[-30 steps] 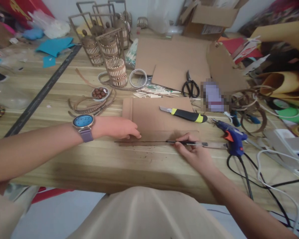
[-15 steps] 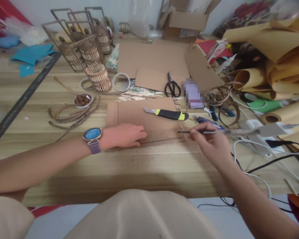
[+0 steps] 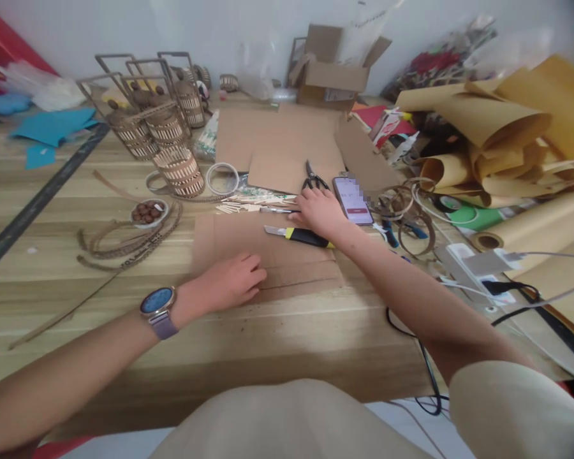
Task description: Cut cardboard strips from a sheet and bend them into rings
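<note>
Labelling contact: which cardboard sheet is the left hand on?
The left hand rests on the nearest sheet, the one with the knife on it; the others lie farther back.

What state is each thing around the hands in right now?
Left hand, open, flat on cardboard sheet.
Right hand, by a thin tool; grip unclear.
Utility knife, lying on the sheet.
Scissors, shut.
Phone, face up, screen lit.
Cardboard box, flaps open.
Dish, holding brown beads.

A round blue-faced watch (image 3: 157,301) on a purple strap (image 3: 163,326) sat behind the left hand (image 3: 229,280), with a beige short sleeve (image 3: 511,408) and perhaps matching beige clothing (image 3: 287,421) below.
</note>
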`<state>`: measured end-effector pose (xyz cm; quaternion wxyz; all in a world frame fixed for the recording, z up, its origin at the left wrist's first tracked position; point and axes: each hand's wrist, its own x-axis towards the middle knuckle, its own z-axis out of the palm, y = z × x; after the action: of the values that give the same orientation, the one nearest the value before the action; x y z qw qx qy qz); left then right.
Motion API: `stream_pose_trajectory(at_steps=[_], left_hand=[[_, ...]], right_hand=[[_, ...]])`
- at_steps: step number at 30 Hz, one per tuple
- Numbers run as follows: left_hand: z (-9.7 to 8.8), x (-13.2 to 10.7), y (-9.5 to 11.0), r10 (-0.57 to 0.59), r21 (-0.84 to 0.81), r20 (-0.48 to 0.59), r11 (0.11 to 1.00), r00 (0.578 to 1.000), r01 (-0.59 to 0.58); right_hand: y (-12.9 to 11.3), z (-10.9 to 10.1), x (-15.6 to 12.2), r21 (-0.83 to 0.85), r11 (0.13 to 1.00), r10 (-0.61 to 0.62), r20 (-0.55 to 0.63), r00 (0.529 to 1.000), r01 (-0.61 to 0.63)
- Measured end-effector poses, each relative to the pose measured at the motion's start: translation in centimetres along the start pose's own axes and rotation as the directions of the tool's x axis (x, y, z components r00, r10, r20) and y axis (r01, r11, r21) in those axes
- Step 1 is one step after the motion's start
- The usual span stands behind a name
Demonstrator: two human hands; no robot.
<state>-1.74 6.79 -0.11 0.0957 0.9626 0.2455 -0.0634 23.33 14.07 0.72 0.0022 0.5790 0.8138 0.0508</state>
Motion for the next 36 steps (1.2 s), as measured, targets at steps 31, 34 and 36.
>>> stream_pose_trajectory(at_steps=[31, 34, 36], left_hand=[[8.0, -4.1, 0.8, 0.047, 0.118, -0.374, 0.993, 0.926, -0.002], [8.1, -4.8, 0.2, 0.078, 0.123, -0.407, 0.992, 0.91, -0.03], [7.7, -5.3, 0.0, 0.066, 0.115, -0.4, 0.993, 0.914, -0.021]], right_hand=[[-4.2, -1.1, -16.5, 0.794, -0.365, -0.034, 0.51, 0.859, -0.486], [-3.5, -0.8, -17.1, 0.792, -0.367, -0.023, 0.516, 0.856, -0.488], [-3.0, -0.7, -17.4, 0.795, -0.341, -0.016, 0.529, 0.848, -0.502]])
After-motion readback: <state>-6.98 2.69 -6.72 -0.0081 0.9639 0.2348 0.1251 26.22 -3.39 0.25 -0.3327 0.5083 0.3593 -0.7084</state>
